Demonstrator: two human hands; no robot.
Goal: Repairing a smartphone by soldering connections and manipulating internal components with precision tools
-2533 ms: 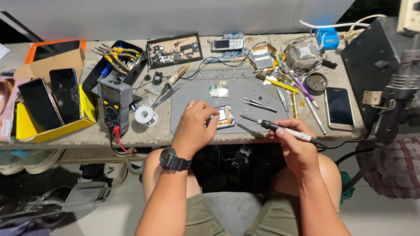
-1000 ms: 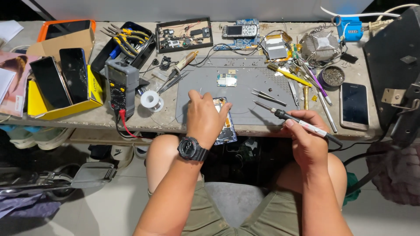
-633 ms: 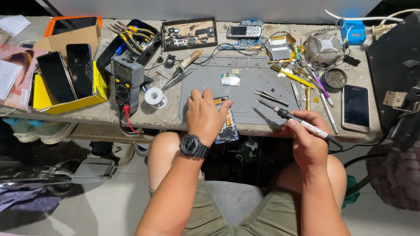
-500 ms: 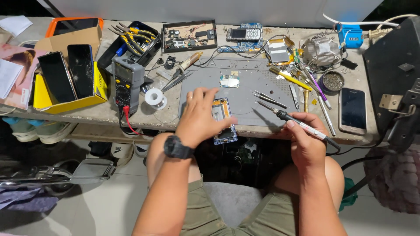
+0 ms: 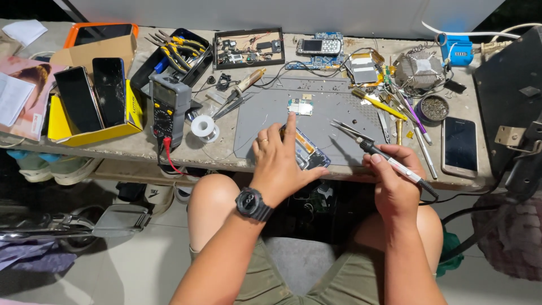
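— Two hands at the grey mat (image 5: 265, 116), what's each got?
— L hand (image 5: 280, 164) pressed on the opened phone (image 5: 307, 151) at mat's 6 o'clock edge, fingers spread, not clenched. R hand (image 5: 395, 181) clenched round soldering iron (image 5: 389, 162), tip toward 10 o'clock.
— Nearby?
— Tweezers (image 5: 351, 129) just beside tip; solder spool (image 5: 204, 127) at 9.
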